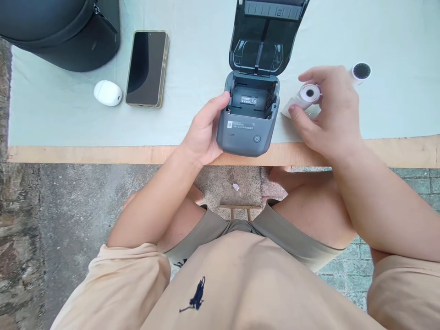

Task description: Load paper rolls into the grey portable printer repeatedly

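A dark grey label printer point(244, 133) is tilted up at the table's front edge, its lid point(264, 32) swung fully back. Inside, the paper bay shows a small printed sticker and no roll. My left hand point(206, 130) grips the printer's left side, thumb on the upper rim. To the right, my right hand point(332, 110) is curled around a small white paper roll point(310, 93), with the thumb against its loose end and the index finger raised above it. A second white roll point(362, 72) with a dark core stands just behind that hand, partly hidden by it.
On the left of the pale cloth point(192, 46) lie a phone point(146, 68) and a white earbud case point(107, 93). A black zipped case point(68, 32) fills the far left corner. The table's wooden front edge point(103, 154) runs just above my knees.
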The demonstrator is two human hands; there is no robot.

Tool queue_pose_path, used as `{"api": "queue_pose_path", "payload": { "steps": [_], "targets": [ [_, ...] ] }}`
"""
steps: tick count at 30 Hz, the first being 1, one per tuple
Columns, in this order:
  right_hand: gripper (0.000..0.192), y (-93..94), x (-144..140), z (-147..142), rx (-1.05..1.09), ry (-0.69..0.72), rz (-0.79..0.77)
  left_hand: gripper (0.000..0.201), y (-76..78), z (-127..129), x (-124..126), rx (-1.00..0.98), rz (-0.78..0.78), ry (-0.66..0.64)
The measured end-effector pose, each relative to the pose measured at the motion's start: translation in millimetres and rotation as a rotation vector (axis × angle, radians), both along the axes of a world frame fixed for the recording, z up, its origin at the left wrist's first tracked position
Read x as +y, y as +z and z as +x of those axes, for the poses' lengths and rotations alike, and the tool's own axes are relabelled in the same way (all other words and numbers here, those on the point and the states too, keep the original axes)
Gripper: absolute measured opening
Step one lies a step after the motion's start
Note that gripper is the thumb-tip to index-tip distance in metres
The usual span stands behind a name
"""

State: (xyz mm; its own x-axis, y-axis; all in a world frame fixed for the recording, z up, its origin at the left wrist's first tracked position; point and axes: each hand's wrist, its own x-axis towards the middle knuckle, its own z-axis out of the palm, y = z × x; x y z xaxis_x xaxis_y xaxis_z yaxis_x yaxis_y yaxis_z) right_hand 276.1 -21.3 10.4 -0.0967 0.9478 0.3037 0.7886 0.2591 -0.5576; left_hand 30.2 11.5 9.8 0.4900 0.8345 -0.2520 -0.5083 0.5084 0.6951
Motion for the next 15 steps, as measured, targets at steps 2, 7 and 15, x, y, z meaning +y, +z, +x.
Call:
{"api": "queue_pose_path", "payload": {
  "steps": [2,7,15],
  "targets": [
    [0.052,2.0,-1,-2,0.009,-0.011,-0.024,0.050,-0.2,0,0,0.006,0.001,0.007],
    [0.054,9.0,-6,5,0.036,0.040,0.140,0.047,-1.3,0,0,0.013,0.000,0.006],
    [0.043,-0.5,12,68,-0.069,-0.292,0.152,0.054,0.9,0,0,-0.053,0.009,-0.026]
  ]
}}
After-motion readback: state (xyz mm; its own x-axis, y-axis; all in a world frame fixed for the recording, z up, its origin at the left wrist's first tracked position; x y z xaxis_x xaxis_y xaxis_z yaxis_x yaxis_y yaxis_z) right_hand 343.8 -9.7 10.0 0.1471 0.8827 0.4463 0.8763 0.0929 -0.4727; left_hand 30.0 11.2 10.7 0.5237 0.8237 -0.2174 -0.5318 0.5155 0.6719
